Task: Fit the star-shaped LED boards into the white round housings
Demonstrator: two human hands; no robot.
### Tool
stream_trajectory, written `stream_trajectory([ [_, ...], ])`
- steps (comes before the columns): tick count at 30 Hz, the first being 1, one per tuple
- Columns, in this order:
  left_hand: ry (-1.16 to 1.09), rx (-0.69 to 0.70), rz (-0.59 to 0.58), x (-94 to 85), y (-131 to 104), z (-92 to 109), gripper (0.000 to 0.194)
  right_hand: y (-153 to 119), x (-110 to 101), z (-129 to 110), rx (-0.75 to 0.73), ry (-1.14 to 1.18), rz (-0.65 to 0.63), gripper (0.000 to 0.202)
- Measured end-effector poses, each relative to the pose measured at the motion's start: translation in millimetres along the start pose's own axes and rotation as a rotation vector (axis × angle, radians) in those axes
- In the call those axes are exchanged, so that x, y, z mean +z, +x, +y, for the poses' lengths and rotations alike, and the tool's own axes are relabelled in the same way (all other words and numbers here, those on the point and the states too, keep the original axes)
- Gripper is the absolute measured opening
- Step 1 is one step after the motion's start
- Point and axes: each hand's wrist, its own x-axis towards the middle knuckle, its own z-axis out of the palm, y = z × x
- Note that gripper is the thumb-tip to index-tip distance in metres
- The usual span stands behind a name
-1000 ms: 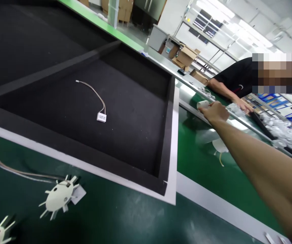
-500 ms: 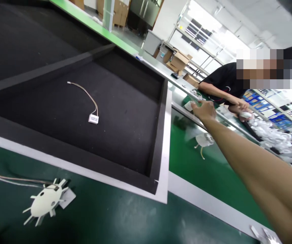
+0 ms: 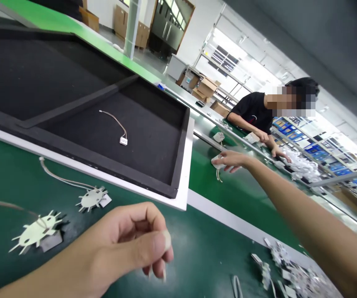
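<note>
Right hand (image 3: 232, 159) extended flat, fingers spread, resting on white part (image 3: 218, 160) beyond black tray (image 3: 178, 165). Left hand (image 3: 129, 244) loosely curled, empty, above green bench (image 3: 203, 252), near side of tray. Spiked white pieces (image 3: 92, 198) lying left.

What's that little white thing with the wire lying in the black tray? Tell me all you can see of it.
The small wired part is a tiny white rectangular block with a thin, pale wire curving away from it up and to the left, ending in a small light tip. It lies flat and alone on the dark, felt-like floor of the black tray, in the compartment right of the divider. No hand touches it. Any print on the block is too small to read.
</note>
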Motion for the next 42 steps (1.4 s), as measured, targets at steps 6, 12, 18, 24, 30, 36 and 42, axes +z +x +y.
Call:
stream_trajectory([
  [6,0.301,0.065,0.012,5.5,-2,11,0.026,-81,9,-19,-0.323,-0.148,0.168,0.056],
  [12,0.871,0.157,0.123,8.1,-12,7,0.038,-213,63,-50,-0.776,-0.321,0.204,0.046],
  [18,1.101,0.153,-0.287,7.6,-18,-6,0.107,-278,124,-78,-1.124,-0.314,0.124,0.044],
  [24,1.200,0.152,-0.399,6.4,-19,-5,0.099,-279,160,-68,-1.132,-0.020,0.209,0.046],
  [30,1.244,0.187,-0.354,1.6,-15,-4,0.080,-281,188,-45,-0.892,0.305,0.408,0.045],
  [36,1.264,0.275,-0.401,-2.1,-10,-7,0.054,-278,201,-39,-0.826,0.394,0.507,0.021],
  [42,1.292,0.326,-0.398,-9.6,-6,-13,0.043,-274,199,-40,-0.914,0.411,0.513,0.010],
])
